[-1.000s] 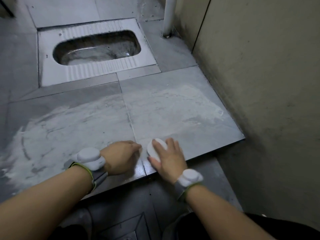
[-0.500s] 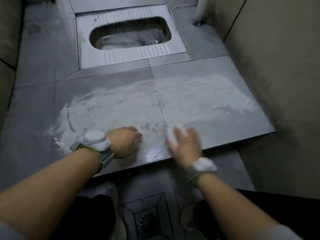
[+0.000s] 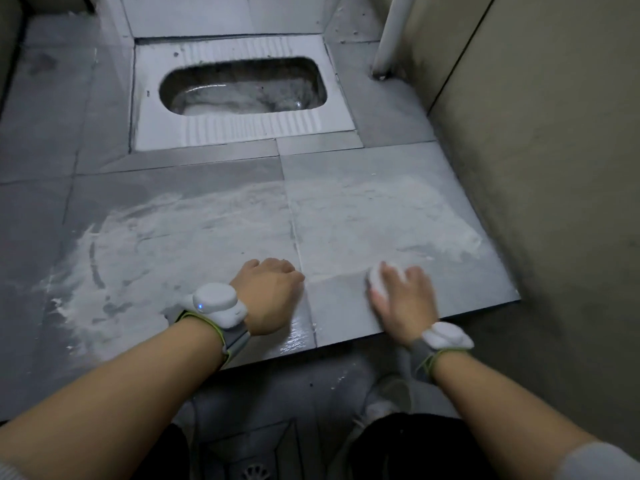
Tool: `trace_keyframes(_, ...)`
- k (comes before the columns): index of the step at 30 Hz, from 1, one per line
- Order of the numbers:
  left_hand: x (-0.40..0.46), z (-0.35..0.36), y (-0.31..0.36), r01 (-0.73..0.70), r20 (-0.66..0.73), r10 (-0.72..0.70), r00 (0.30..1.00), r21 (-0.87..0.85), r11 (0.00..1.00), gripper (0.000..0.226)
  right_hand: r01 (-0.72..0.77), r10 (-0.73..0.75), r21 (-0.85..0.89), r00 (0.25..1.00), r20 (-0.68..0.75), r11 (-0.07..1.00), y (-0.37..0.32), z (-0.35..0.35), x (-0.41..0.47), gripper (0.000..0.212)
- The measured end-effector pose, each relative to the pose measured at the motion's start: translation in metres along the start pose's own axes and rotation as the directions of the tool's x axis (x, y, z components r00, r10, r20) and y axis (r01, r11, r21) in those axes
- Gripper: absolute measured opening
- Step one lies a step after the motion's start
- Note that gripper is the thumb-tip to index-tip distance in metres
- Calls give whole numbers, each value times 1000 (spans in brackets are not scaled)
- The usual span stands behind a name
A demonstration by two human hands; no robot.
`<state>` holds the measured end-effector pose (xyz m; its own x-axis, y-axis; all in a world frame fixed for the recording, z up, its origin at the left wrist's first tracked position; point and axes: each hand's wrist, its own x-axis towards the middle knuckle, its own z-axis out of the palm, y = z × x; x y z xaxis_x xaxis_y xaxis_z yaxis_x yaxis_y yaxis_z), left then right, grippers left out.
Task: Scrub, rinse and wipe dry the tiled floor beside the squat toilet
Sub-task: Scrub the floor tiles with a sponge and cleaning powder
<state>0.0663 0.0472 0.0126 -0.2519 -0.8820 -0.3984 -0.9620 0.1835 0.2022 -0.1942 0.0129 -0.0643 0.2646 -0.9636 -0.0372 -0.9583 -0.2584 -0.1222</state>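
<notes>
Scrub phase, judging by the foam cover. Right hand [image 3: 403, 299] lies palm-down on a small white scrub pad [image 3: 375, 281], fingers [image 3: 412, 275] spread fairly straight over it and pressing it to the tiled floor [image 3: 346, 216]; the hand is motion-blurred. The pad peeks out at the left, thumb side of the hand, so it lies under and slightly left of the fingers. It sits on the right-hand tile of the raised step, near the step's front edge and just right of the grout line between the two big tiles.

Left hand [image 3: 268, 292] is on the left-hand tile, touching that same grout line near the front edge, fingers curled under into a loose fist; whether it holds anything I cannot tell, it looks like a brace.

Key relation: white foam [image 3: 166, 233] spreads away from both hands toward the squat toilet [image 3: 242, 88] at the step's far edge, and out to the left and right edges. A wet, foam-free strip runs along the front edge by the hands. The right hand is the one on the pad, nearer the right wall [image 3: 554, 168]; likely next strokes go forward or sideways across the right tile.

Floor drain [image 3: 254, 471] sits in the lower floor between the knees. Rinse and wipe not yet done.
</notes>
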Motion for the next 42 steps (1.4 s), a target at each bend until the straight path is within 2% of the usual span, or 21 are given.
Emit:
trace_keyframes(1,9,4,11,12,-27,-12,1000,-4,1000,33,-133,133,-12,989,65,991,27,-6,7,52)
trace_keyframes(2,17,8,22,36,-52,-38,998,-25,999,35,-192,193,-11,977,93,981,45,-12,10,54)
trace_keyframes(6,57,15,62,38,-106,-48,993,-85,996,45,-140,141,-20,988,63,990,77,-17,14,55)
trace_keyframes(8,74,17,79,6,-93,-13,996,-82,997,53,-203,204,-34,978,40,979,95,-18,19,54)
trace_keyframes(12,90,24,95,-69,-68,65,996,-55,996,60,-487,486,-49,874,-26,872,140,-25,24,51)
trace_keyframes(15,99,24,90,-76,-35,76,997,-9,997,72,-610,611,10,792,-11,792,131,-29,34,48)
trace_keyframes(16,105,22,86,-44,-33,44,999,-1,999,79,-584,584,32,812,20,811,119,-30,39,48)
trace_keyframes(17,111,19,81,-7,-26,7,1000,3,1000,85,-504,502,44,863,52,862,105,-29,41,49)
trace_keyframes(19,124,13,72,50,5,-50,999,7,999,96,-256,248,83,963,101,963,88,-26,38,52)
trace_keyframes(21,133,8,65,64,56,-65,996,21,998,105,-93,85,60,990,115,994,101,-27,33,55)
trace_keyframes(22,134,8,63,72,89,-73,993,13,997,107,-80,78,14,992,104,997,115,-28,30,55)
trace_keyframes(24,135,8,61,86,138,-86,987,5,996,112,-256,260,-75,965,40,964,140,-33,28,54)
trace_keyframes(26,134,8,63,93,148,-93,985,12,996,114,-477,480,-98,878,2,873,144,-38,31,53)
trace_keyframes(27,134,8,64,92,147,-94,985,17,996,114,-529,531,-81,847,17,845,136,-39,34,54)
trace_keyframes(29,134,9,63,91,131,-93,987,19,996,114,-489,489,-27,868,80,872,112,-39,39,56)
trace_keyframes(31,134,11,63,92,129,-93,987,16,996,114,-330,327,-1,937,122,944,98,-37,35,59)
trace_keyframes(33,135,10,63,86,132,-87,987,12,996,114,-210,217,-73,968,126,975,108,-38,31,59)
trace_keyframes(34,135,9,63,83,136,-84,987,10,996,114,-195,210,-120,970,125,973,118,-40,31,59)
trace_keyframes(38,134,7,65,87,157,-86,984,1,996,114,-370,398,-267,915,60,890,144,-45,34,56)
trace_keyframes(42,135,7,64,87,152,-85,985,-2,996,114,-571,575,-179,818,-32,801,124,-37,61,55)
